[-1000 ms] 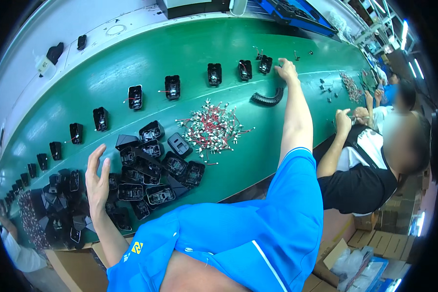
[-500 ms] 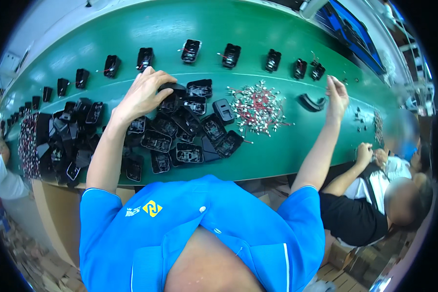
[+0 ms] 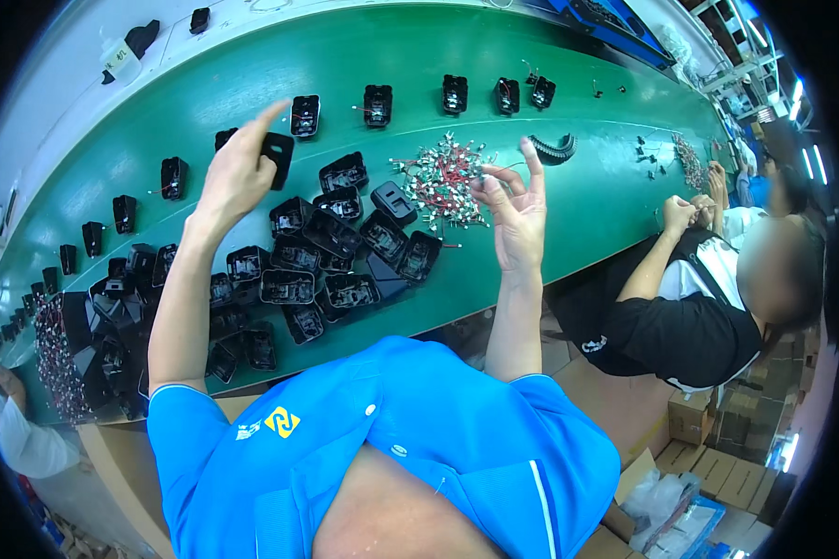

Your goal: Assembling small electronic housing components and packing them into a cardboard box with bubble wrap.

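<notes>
My left hand (image 3: 233, 177) is closed on a black plastic housing (image 3: 279, 160), held above the table near the back row. Its fingers hide part of the housing. My right hand (image 3: 515, 210) is at the right edge of a pile of small white connectors with red and black wires (image 3: 443, 177). Its thumb and a finger pinch together while the index finger points up; something small and dark shows at the pinch, too small to name. A curved black ribbed strip (image 3: 557, 152) lies just beyond that hand. Many open black housings (image 3: 287, 286) are heaped between my arms.
Black housings (image 3: 378, 106) stand spaced in a row along the far side of the green table (image 3: 587, 196). Another wire pile (image 3: 58, 359) lies at far left. A co-worker (image 3: 680, 298) sits at right, hands near small black parts (image 3: 651, 154). Cardboard boxes (image 3: 718, 475) stand below.
My left hand has lifted a housing up and left, away from the heap. My right hand has come left from beyond the curved strip to the wire pile. The view has turned slightly.
</notes>
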Demonstrator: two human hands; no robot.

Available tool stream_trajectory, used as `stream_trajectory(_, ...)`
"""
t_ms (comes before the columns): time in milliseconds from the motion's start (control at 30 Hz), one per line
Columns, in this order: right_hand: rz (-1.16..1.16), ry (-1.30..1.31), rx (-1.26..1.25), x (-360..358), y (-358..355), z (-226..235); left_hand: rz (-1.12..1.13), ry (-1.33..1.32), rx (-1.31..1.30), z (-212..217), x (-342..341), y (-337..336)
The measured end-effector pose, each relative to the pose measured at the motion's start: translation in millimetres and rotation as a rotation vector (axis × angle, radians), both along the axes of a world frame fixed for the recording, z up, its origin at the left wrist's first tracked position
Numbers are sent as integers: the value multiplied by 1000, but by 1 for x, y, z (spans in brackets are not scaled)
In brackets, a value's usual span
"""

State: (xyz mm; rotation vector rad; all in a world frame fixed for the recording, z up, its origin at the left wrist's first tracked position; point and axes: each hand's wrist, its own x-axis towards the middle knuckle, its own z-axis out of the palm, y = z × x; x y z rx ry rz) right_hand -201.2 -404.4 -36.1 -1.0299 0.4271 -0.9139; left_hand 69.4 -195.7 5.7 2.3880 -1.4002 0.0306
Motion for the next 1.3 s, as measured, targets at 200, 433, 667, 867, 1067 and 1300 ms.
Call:
stream_trajectory(200,74,11,-193,10,29,19,20,1114,-761,10,-40,35)
stream_trajectory(433,180,-61,-354,39,81,32,157,1992,-1143,-20,-92,49)
stream_trajectory(667,141,-17,-794,52,115,35,65,1985,-1215,-10,-127,29)
stream_trajectory(867,-22,166,-1164,59,132,39,-216,2061,-1392,1,-136,26)
stream_trajectory(1067,-127,372,-1299,61,136,37,-207,1926,-1390,1,-141,26)
stream_trajectory(1300,-197,376,-1291,65,135,29,-150,1689,-1256,-4,-143,25)
